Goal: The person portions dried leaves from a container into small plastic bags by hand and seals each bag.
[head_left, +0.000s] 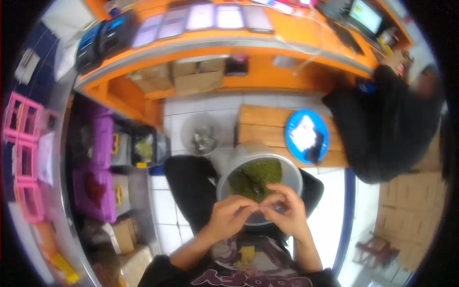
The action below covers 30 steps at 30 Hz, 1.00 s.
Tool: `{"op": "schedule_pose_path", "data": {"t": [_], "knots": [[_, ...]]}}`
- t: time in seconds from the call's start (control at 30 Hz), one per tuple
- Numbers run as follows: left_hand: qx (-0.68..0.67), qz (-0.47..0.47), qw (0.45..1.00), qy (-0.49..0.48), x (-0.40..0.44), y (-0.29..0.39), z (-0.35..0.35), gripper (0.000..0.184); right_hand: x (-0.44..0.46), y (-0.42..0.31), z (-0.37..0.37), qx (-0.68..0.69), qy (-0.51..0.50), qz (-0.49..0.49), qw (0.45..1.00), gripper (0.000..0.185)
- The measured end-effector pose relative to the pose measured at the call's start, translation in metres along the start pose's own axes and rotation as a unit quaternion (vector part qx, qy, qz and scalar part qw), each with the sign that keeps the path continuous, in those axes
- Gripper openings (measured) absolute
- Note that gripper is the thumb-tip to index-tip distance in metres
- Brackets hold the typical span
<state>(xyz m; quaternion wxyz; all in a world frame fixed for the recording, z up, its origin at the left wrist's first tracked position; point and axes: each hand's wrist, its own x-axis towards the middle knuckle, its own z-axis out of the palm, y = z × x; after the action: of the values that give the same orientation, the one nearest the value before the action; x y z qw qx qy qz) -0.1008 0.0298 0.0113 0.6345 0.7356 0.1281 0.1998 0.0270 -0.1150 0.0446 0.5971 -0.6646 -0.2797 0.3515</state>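
A round metal bowl (224,178) rests at the person's lap, with a green mass (262,173) inside it. Over its near rim, my left hand (232,217) and my right hand (285,210) meet at their fingertips. Thumbs and index fingers are pinched together on each hand. Whatever lies between them is too small to make out. Beyond the bowl, a blue plate (323,138) with white pieces and a dark object stands on a wooden bench (260,125).
Behind is an orange counter (306,47) with several phones or tablets. A person in dark clothes (387,129) sits at the right. A clear container (201,131) stands on the floor, left of the bench. Purple crates (103,143) and pink baskets (26,158) are at the left.
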Motion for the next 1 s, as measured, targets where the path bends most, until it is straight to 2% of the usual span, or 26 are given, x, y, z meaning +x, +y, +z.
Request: {"op": "schedule_pose_path", "data": {"t": [0.07, 0.13, 0.17, 0.2, 0.23, 0.27, 0.3, 0.33, 0.37, 0.43, 0.47, 0.5, 0.53, 0.6, 0.7, 0.73, 0.8, 0.83, 0.9, 0.93, 1.0], "knots": [[0.029, 0.002, 1.000, 0.002, 0.003, 0.003, -0.005, 0.006, 0.000, -0.012, -0.006, -0.015, 0.015, 0.030, 0.999, 0.055], [0.070, 0.035, 0.996, 0.040, 0.014, 0.004, -0.018, 0.006, 0.005, -0.018, -0.009, -0.100, 0.007, -0.021, 0.995, 0.060], [0.102, 0.034, 0.990, 0.090, 0.022, 0.003, -0.028, 0.009, 0.006, -0.015, -0.019, -0.124, 0.030, -0.049, 0.991, 0.063], [-0.013, -0.029, 0.982, 0.187, 0.029, -0.009, -0.037, 0.014, 0.010, -0.007, -0.029, -0.059, 0.095, -0.066, 0.992, 0.063], [-0.036, -0.051, 0.968, 0.242, 0.044, -0.009, -0.055, 0.016, 0.017, 0.003, -0.047, -0.083, 0.157, -0.103, 0.979, 0.059], [0.018, -0.055, 0.964, 0.261, 0.062, -0.020, -0.074, 0.018, 0.026, -0.001, -0.063, -0.041, 0.218, -0.032, 0.975, 0.054], [0.072, -0.050, 0.956, 0.279, 0.078, -0.041, -0.091, 0.020, 0.036, 0.001, -0.086, -0.101, 0.235, -0.052, 0.965, 0.045], [0.016, -0.080, 0.953, 0.290, 0.096, -0.052, -0.100, 0.024, 0.051, 0.022, -0.107, -0.122, 0.287, -0.042, 0.949, 0.037], [0.088, -0.063, 0.953, 0.284, 0.109, -0.103, -0.117, 0.029, 0.063, 0.049, -0.131, -0.139, 0.287, -0.038, 0.947, 0.030], [0.127, -0.106, 0.963, 0.212, 0.127, -0.210, -0.143, 0.035, 0.093, 0.116, -0.174, -0.162, 0.251, 0.002, 0.954, 0.023], [0.130, -0.108, 0.962, 0.214, 0.126, -0.223, -0.145, 0.035, 0.109, 0.139, -0.182, -0.253, 0.230, 0.041, 0.939, 0.023], [0.251, -0.159, 0.933, 0.201, 0.124, -0.231, -0.143, 0.035, 0.120, 0.161, -0.189, -0.343, 0.206, 0.080, 0.913, 0.024], [0.367, -0.206, 0.888, 0.187, 0.125, -0.235, -0.139, 0.036, 0.132, 0.197, -0.199, -0.430, 0.194, 0.039, 0.881, 0.025], [0.368, -0.224, 0.885, 0.174, 0.111, -0.205, -0.132, 0.042, 0.144, 0.228, -0.198, -0.548, 0.212, 0.057, 0.807, 0.031], [0.243, -0.165, 0.932, 0.215, 0.071, -0.169, -0.125, 0.042, 0.162, 0.243, -0.192, -0.611, 0.215, 0.110, 0.754, 0.033], [0.206, -0.163, 0.938, 0.226, 0.054, -0.162, -0.124, 0.042, 0.169, 0.250, -0.193, -0.605, 0.211, 0.151, 0.753, 0.026], [0.110, -0.187, 0.941, 0.259, 0.019, -0.149, -0.122, 0.038, 0.170, 0.259, -0.192, -0.607, 0.206, 0.168, 0.749, 0.020], [0.111, -0.188, 0.941, 0.258, 0.007, -0.138, -0.119, 0.038, 0.169, 0.262, -0.192, -0.605, 0.206, 0.169, 0.750, 0.020], [0.003, -0.265, 0.900, 0.348, -0.012, -0.116, -0.110, 0.035, 0.166, 0.266, -0.190, -0.608, 0.211, 0.128, 0.755, 0.015], [0.004, -0.269, 0.898, 0.347, -0.017, -0.112, -0.107, 0.035, 0.163, 0.267, -0.188, -0.609, 0.208, 0.131, 0.755, 0.015], [0.007, -0.255, 0.893, 0.371, -0.024, -0.107, -0.101, 0.036, 0.157, 0.267, -0.190, -0.630, 0.227, 0.071, 0.739, 0.015]]}}
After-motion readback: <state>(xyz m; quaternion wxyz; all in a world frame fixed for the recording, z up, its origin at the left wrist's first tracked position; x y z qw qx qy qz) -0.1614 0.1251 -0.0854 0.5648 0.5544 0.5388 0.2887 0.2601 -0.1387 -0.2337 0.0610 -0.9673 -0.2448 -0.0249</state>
